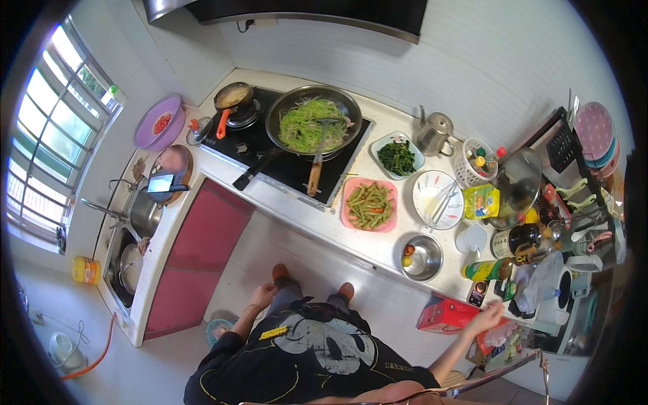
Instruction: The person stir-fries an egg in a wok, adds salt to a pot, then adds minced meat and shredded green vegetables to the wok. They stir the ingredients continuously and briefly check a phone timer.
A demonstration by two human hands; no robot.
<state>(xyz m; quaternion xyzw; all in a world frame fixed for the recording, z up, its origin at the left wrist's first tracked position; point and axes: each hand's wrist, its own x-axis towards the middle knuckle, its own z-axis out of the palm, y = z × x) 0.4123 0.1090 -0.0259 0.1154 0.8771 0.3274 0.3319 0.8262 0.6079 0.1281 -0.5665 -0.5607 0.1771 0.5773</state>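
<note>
My left hand [265,295] hangs loosely curled over my legs, near the floor in view, touching no object that I can see. Out to the right, my right hand [490,317] is raised near the counter's edge, close to a small dark phone-like device [477,293]; whether its fingers pinch something is unclear. Before me a large wok [283,139] of green shredded vegetables with bits of meat stands on the black gas hob [223,147]. A spatula with a wooden handle [314,178] rests in the wok. A small pan with an orange handle [223,123] sits on the other burner.
The counter holds a pink dish of green beans [371,205], a dish of dark greens [397,156], a white bowl with chopsticks [437,200], a steel bowl [421,257], a kettle [435,132] and bottles. A cleaver [164,184] lies on a round board beside the sink [147,210].
</note>
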